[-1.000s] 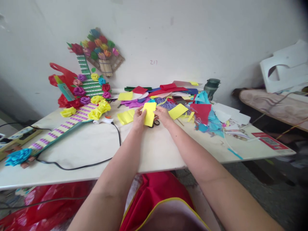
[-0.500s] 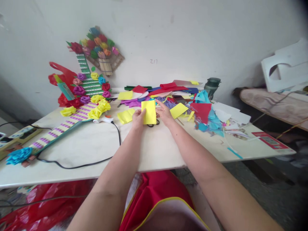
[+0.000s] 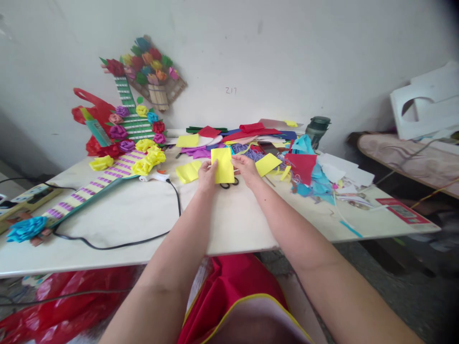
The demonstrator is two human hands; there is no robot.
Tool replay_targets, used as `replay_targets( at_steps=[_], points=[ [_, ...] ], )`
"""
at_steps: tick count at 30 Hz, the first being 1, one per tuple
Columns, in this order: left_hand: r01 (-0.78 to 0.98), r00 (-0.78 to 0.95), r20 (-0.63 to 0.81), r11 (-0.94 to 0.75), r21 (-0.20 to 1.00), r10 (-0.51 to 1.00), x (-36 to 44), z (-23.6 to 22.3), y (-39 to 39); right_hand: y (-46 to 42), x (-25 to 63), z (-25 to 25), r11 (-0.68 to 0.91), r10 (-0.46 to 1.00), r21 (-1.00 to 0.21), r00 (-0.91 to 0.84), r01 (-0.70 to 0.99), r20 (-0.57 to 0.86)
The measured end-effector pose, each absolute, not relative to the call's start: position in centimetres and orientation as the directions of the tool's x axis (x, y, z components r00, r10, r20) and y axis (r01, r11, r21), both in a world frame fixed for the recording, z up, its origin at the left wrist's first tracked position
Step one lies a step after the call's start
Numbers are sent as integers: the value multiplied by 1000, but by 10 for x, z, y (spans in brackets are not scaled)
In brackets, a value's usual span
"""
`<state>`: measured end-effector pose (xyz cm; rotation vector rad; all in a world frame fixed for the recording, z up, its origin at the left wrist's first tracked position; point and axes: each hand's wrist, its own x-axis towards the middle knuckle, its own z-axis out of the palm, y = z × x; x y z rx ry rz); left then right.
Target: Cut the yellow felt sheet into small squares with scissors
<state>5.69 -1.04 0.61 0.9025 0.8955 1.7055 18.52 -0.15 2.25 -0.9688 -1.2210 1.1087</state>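
A yellow paper rectangle (image 3: pixel 223 165) stands upright above the white table (image 3: pixel 229 224), held between both hands. My left hand (image 3: pixel 207 175) pinches its left edge with thumb on the front. My right hand (image 3: pixel 245 168) grips the right edge with curled fingers. Black scissors (image 3: pixel 229 183) lie on the table just under the paper. More yellow sheets lie at the left (image 3: pixel 188 172) and at the right (image 3: pixel 266 164) of my hands.
A heap of coloured paper scraps (image 3: pixel 251 138) fills the table's back. Paper-flower crafts (image 3: pixel 136 124) lean on the wall at left, with a glue gun (image 3: pixel 154 177) and black cable (image 3: pixel 118 244). A dark green bottle (image 3: pixel 316 129) stands behind. A red bag (image 3: pixel 68 306) lies underneath.
The yellow paper has turned from tilted to nearly upright between my hands. My right hand let go briefly and has closed on its right edge again.
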Motion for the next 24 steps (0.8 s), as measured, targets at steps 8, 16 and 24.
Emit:
replay_targets(
  at_steps=[8, 16, 24],
  points=[
    [-360, -197, 174, -236, 903, 965, 61, 8, -14, 2, 183, 20, 220, 972, -971, 112, -98, 209],
    [-334, -207, 189, -251, 909, 960, 62, 6, -11, 1, 186, 21, 246, 969, -968, 50, -58, 243],
    [-308, -193, 193, -247, 919, 962, 65, 8, -15, 7, 187, 17, 244, 968, -969, 71, -47, 241]
  ],
)
